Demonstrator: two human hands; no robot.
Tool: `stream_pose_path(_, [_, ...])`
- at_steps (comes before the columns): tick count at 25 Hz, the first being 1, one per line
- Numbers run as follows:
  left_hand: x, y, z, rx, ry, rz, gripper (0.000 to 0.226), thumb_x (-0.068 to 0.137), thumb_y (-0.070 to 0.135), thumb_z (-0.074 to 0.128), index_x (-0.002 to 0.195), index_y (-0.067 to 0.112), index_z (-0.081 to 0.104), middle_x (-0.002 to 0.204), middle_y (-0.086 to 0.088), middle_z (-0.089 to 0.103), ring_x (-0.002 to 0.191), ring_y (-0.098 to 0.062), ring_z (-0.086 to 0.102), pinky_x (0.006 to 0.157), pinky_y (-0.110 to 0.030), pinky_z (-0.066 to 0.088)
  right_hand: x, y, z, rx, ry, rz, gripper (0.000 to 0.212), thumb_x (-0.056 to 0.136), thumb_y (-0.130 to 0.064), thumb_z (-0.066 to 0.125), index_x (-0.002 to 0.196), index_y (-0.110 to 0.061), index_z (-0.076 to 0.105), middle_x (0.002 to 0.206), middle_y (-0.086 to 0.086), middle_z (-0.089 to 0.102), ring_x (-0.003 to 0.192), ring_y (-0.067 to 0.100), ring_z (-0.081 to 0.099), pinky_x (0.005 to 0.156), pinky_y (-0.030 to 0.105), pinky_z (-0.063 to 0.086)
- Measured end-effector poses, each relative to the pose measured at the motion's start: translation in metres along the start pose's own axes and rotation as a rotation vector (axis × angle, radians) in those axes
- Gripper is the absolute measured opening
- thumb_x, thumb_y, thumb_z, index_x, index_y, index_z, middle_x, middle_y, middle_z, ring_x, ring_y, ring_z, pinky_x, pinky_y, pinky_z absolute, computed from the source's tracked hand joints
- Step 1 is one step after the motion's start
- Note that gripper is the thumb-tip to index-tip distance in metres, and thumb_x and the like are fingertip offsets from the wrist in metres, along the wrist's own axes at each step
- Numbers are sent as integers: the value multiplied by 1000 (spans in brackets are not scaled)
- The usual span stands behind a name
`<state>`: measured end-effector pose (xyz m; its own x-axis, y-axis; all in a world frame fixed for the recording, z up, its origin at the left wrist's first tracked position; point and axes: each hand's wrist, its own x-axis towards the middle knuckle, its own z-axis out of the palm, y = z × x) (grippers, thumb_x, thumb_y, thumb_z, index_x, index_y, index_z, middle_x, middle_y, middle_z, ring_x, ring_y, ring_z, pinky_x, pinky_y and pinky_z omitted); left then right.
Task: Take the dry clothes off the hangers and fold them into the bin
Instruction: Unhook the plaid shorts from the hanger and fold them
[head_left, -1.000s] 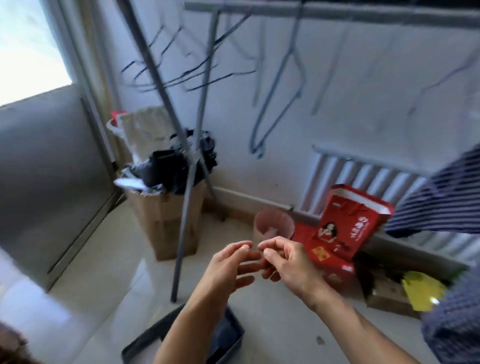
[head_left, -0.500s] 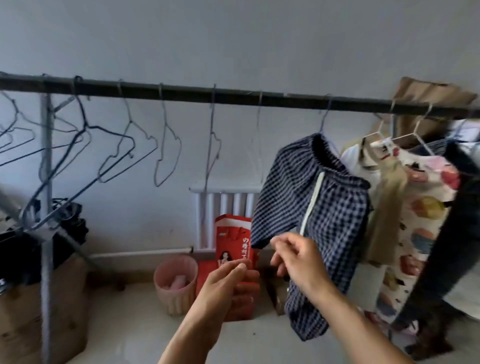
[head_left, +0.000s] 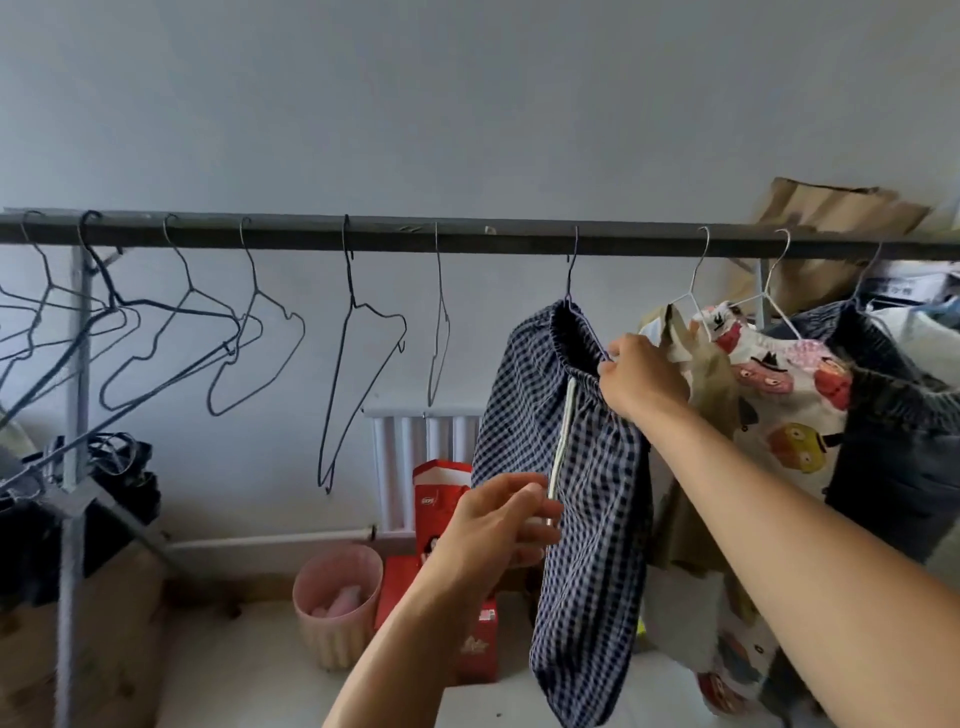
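Observation:
Navy-and-white checked shorts (head_left: 587, 519) hang by the waistband from a wire hanger (head_left: 570, 275) on the dark rail (head_left: 395, 240). My right hand (head_left: 641, 382) grips the right side of the gathered waistband. My left hand (head_left: 501, 525) is lower, its fingers closed around the end of the white drawstring (head_left: 561, 441). To the right hang a beige garment (head_left: 696, 374), a white cartoon-print piece (head_left: 779, 384) and a dark denim one (head_left: 893, 426). The bin is out of view.
Several empty wire hangers (head_left: 358, 374) hang along the rail's left half. A rack post (head_left: 75, 467) stands at left by a cardboard box (head_left: 114, 639) of dark items. A pink basket (head_left: 337, 597), red boxes (head_left: 441, 514) and a radiator (head_left: 415, 457) sit below.
My view rose from the floor to the rail. My right hand lifted from chest height onto the shorts' waistband, and my left hand moved up to the drawstring.

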<state>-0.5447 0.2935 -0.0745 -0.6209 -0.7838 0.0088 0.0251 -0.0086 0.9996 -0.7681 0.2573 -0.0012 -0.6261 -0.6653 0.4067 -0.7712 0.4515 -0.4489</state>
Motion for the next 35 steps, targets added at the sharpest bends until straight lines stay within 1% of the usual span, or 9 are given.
stream_pose_path(4, [5,10,6,65,11,72,21,101,25,49,117,20,63,104,-3,74,91,-18,70,78,-26,56,18,0,7,154,-49,-25,34,93,-12,50,61,-13,37,57,4,38,53,24,39,59,30,35])
stream_pose_path(10, [12,21,5,98,79,197,20,100,22,50,113,20,64,98,0,75,87,-14,70,74,-22,55,23,-19,-10,653,21,-43,28,93,-13,58,75,8,58,70,12,51,66,19,46,59,27,34])
stream_pose_path(16, [34,45,-13,293,252,465,22,98,19,55,112,35,60,109,16,66,104,1,62,90,-23,50,-11,11,-54,659,-101,-259,20,97,-6,52,86,-3,68,58,-4,49,52,7,42,56,21,33])
stream_pose_path(20, [56,59,-28,484,308,568,54,96,46,49,146,30,33,145,9,39,131,-1,35,108,-28,30,-31,40,-78,636,-343,-394,19,98,-10,53,87,-9,69,56,0,45,59,19,40,63,30,33])
stream_pose_path(23, [66,65,-34,829,303,602,68,85,77,31,141,38,38,133,6,57,126,-7,47,115,-39,25,-42,52,-88,663,-460,-443,18,96,-14,55,87,-12,70,58,1,47,57,15,43,62,25,36])
stream_pose_path(25, [63,63,-34,905,317,594,54,81,83,29,105,46,59,86,13,68,86,-9,63,90,-40,45,-49,57,-91,669,-512,-457,16,93,-22,58,87,-14,71,58,-1,49,57,12,45,63,21,38])
stream_pose_path(27, [59,61,-31,797,291,552,61,77,85,39,67,26,55,52,13,48,50,-11,47,58,-32,38,-54,62,-89,671,-557,-460,16,91,-23,59,87,-13,71,58,-1,51,56,11,46,64,20,39])
stream_pose_path(31, [47,64,-31,477,281,473,66,79,67,64,54,9,43,52,1,35,47,-14,34,52,-29,27,-69,67,-80,696,-500,-463,13,88,-24,64,86,-16,74,68,1,69,64,14,61,67,20,47])
stream_pose_path(35, [35,67,-38,391,321,339,61,66,67,73,49,14,47,48,1,36,45,-15,35,47,-25,27,-78,75,-68,750,-244,-451,39,79,-60,66,82,-22,73,83,26,66,80,46,59,74,48,47])
